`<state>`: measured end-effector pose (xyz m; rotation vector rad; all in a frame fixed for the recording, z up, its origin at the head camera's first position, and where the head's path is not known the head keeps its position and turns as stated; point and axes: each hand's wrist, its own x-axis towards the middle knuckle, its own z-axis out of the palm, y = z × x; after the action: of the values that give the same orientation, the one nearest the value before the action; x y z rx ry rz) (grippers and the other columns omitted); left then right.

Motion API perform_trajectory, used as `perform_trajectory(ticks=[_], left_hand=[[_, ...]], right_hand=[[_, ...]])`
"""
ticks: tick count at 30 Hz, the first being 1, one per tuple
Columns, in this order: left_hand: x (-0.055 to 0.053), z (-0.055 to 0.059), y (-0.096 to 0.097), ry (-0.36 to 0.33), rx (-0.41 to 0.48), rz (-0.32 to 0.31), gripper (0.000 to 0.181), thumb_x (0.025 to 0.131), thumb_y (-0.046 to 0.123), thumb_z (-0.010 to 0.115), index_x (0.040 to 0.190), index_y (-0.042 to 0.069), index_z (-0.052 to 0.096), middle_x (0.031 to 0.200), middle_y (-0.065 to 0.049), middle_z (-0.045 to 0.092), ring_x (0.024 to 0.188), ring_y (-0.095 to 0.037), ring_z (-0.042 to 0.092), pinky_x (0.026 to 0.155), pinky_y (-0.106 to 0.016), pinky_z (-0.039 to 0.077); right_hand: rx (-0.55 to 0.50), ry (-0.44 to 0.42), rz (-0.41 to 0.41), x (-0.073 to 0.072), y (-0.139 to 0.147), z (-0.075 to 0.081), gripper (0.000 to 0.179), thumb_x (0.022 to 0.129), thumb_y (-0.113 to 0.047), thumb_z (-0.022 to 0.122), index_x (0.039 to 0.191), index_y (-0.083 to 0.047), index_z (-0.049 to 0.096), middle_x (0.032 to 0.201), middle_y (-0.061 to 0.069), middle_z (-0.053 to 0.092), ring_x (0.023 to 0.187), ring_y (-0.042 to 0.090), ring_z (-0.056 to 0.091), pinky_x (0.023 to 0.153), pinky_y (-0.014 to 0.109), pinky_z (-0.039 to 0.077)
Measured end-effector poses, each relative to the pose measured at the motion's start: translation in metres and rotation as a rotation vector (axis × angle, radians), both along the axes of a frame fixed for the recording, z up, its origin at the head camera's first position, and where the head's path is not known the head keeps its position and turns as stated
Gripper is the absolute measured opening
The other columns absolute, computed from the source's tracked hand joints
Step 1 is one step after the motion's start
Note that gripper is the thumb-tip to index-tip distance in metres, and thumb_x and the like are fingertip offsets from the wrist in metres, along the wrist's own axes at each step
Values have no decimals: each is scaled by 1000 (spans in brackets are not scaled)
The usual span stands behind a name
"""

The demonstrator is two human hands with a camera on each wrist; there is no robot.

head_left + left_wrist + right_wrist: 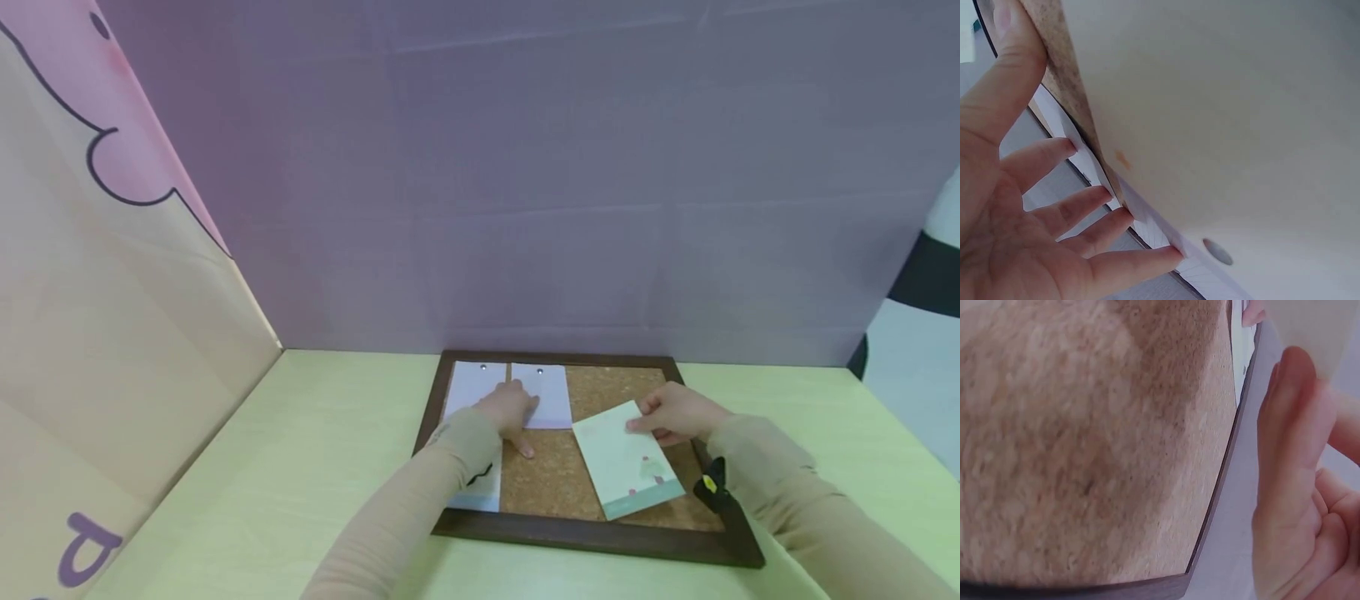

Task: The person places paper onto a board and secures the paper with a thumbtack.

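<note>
A cork board [543, 479] in a dark wooden frame lies on the table. My left hand [508, 408] is over its left half, fingers spread and fingertips at the pinned white sheets. In the left wrist view, the fingers of the left hand [1029, 225] reach along the edges of the paper, near a round metal pin [1217, 251]. My right hand [678, 412] pinches the top right edge of a pale green note sheet [618, 454] with small drawings and a green bottom band. That sheet is tilted over the board's right half. The right wrist view shows only its corner [1310, 325].
Two white sheets hang side by side at the board's top, the left one [471, 385] and the right one [555, 396], each with a pin. Another sheet [483, 497] at lower left is partly hidden by the left forearm. A grey-purple backdrop [525, 208] stands behind the table.
</note>
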<state>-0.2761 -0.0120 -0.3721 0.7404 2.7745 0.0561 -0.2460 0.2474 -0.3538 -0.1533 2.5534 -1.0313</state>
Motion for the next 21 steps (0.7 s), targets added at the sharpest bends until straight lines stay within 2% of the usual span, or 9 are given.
perform_trajectory(ticks=[4,11,16,19,21], left_hand=[[1,0,0,0,2,0,91,65,41,82,142,12,44,137,-14,46,128,-31,43,109,-39,36],[-1,0,-1,-6,11,13,91,65,40,82,142,13,43,140,-15,44,129,-32,41,109,-42,36],[-2,-2,-1,-2,4,6,91,65,41,82,142,13,43,139,-15,44,129,-32,42,109,-41,36],[-3,-3,0,7,-13,-12,90,65,42,82,141,13,44,138,-14,46,127,-31,43,109,-40,36],[-3,-3,1,7,-18,-22,90,66,42,82,142,13,44,138,-14,46,128,-30,43,109,-39,36]], right_hand=[[0,-17,-34,0,-2,-2,24,87,-17,68,69,-7,55,62,-5,56,55,6,51,52,22,50],[9,-13,-39,2,-3,-3,25,90,-14,64,68,-7,54,60,-5,55,54,7,49,52,22,49],[34,32,-11,1,-4,-5,36,87,-16,67,59,-13,44,51,-8,40,46,5,36,46,20,37],[93,78,5,0,-5,-7,41,85,-19,70,56,-16,40,49,-9,31,45,6,28,46,21,29],[131,106,21,0,-4,-9,42,84,-20,71,55,-16,40,50,-9,30,46,7,28,47,22,28]])
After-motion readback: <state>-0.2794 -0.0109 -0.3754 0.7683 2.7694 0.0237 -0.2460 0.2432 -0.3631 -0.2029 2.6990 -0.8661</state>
